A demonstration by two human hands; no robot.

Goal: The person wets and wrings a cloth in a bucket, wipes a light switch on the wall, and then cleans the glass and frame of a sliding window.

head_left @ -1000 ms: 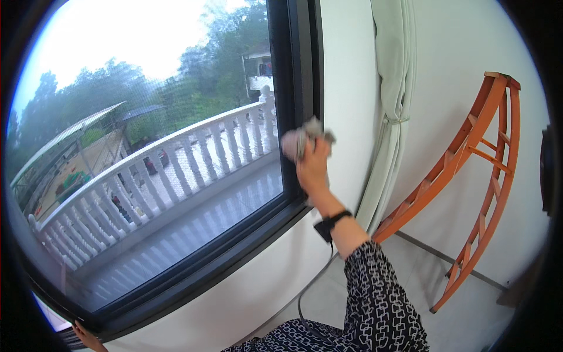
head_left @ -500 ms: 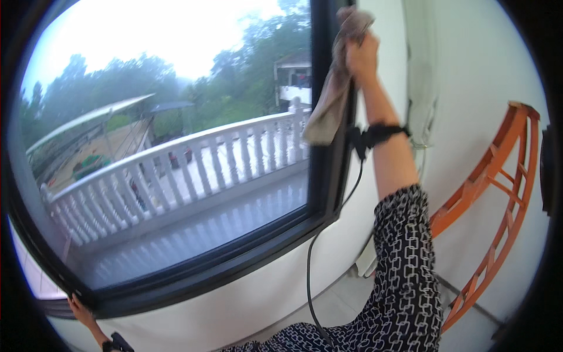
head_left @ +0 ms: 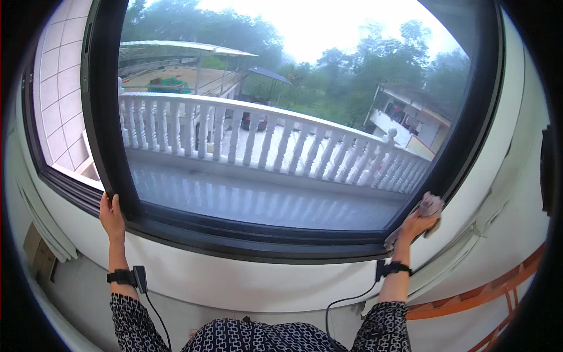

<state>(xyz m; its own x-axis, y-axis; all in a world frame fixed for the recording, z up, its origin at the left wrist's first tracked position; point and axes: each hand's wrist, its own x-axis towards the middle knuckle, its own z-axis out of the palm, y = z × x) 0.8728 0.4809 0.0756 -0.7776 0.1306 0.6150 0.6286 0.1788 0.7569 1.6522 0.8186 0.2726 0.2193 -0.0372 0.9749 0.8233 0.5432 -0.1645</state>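
A large sliding window with a black frame stands in front of me. At its lower left corner, my left hand grips the edge of the sash, thumb on the room side. My right hand is closed around a crumpled grey-brown cloth. It presses the cloth to the frame at the lower right corner of the glass pane. One end of the cloth hangs below the fingers, and part of it is hidden behind the hand.
An orange ladder leans at the right, near a pale curtain. Another curtain hangs at the far left. Cables run from both wrist straps. Outside the glass is a white balustrade; left of the sash is an opening.
My right hand has brought the cloth from high on the right side of the frame down to its lower right corner. The view has turned; my left hand stays at the lower left corner.
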